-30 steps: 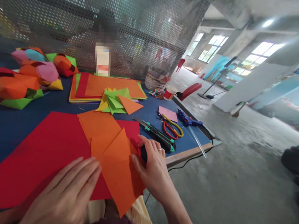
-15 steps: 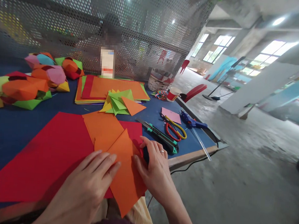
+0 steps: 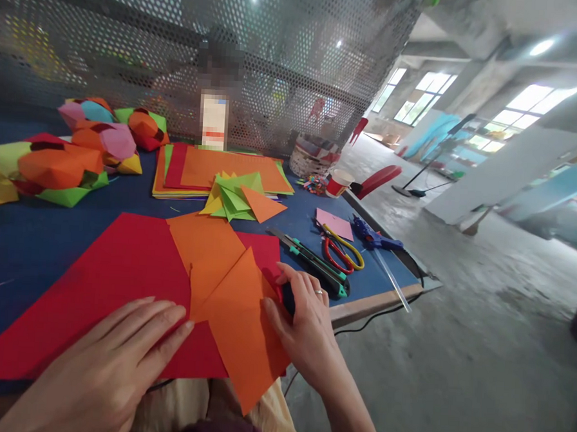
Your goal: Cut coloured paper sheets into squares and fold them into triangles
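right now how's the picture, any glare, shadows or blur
In the head view, glare whitens the windows and ceiling lamp; soft shadow darkens the orange paper near the right hand; the far-right floor looks smeared; a pixelated patch overlaps the mesh screen.

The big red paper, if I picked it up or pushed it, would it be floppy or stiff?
The red paper would probably feel light, since it looks thin. It may stay fairly stiff, because its near edge looks straight above the lap. Pushed, it might carry along the orange pieces lying on top.
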A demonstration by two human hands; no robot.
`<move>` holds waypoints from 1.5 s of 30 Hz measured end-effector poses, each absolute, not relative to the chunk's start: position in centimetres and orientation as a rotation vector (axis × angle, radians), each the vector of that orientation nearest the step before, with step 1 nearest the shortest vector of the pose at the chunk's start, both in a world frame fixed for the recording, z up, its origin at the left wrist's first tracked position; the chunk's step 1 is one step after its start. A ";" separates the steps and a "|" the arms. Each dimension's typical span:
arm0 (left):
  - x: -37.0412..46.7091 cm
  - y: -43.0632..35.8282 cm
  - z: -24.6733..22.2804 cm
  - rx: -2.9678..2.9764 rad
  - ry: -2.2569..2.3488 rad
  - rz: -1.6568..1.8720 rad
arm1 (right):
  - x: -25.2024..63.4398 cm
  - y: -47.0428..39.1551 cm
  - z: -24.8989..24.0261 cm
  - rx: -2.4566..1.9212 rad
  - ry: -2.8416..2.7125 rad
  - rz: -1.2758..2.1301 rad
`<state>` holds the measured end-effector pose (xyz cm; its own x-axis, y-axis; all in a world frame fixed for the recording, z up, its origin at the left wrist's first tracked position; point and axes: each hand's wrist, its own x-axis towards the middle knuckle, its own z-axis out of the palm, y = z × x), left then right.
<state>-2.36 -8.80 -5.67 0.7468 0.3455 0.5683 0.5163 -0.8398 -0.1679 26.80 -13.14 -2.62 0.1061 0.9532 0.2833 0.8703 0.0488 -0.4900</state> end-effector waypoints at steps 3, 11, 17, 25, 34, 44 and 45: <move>-3.1 -8.6 -6.3 -2.644 -0.639 -0.736 | 26.8 -13.1 -2.6 -1.832 -1.774 0.198; 0.5 -9.0 -3.6 -2.609 -0.793 -0.894 | 26.5 -13.2 -2.5 -1.813 -1.777 0.146; 5.1 -8.1 -3.1 -2.630 -1.029 -0.975 | 29.3 -12.3 -1.6 -1.810 -1.743 0.007; 8.2 -5.6 -2.4 -2.871 -1.560 -0.785 | 35.0 -10.6 -2.2 -2.009 -1.671 -0.195; 8.8 -4.9 -1.0 -2.962 -1.830 -0.706 | 34.9 -11.1 -1.8 -1.908 -1.865 -0.161; 7.0 -4.1 -0.7 -3.191 -1.973 -0.964 | 33.6 -17.4 -0.2 -1.804 -2.057 0.032; 7.1 -4.1 -0.6 -3.196 -1.976 -0.972 | 33.5 -17.8 0.0 -1.801 -2.068 0.045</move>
<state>7.07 -4.11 -0.62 0.4404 0.8977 0.0153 0.5600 -0.2880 0.7768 33.48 -17.83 -0.04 -0.0930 0.9577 0.2722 0.9449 0.1711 -0.2790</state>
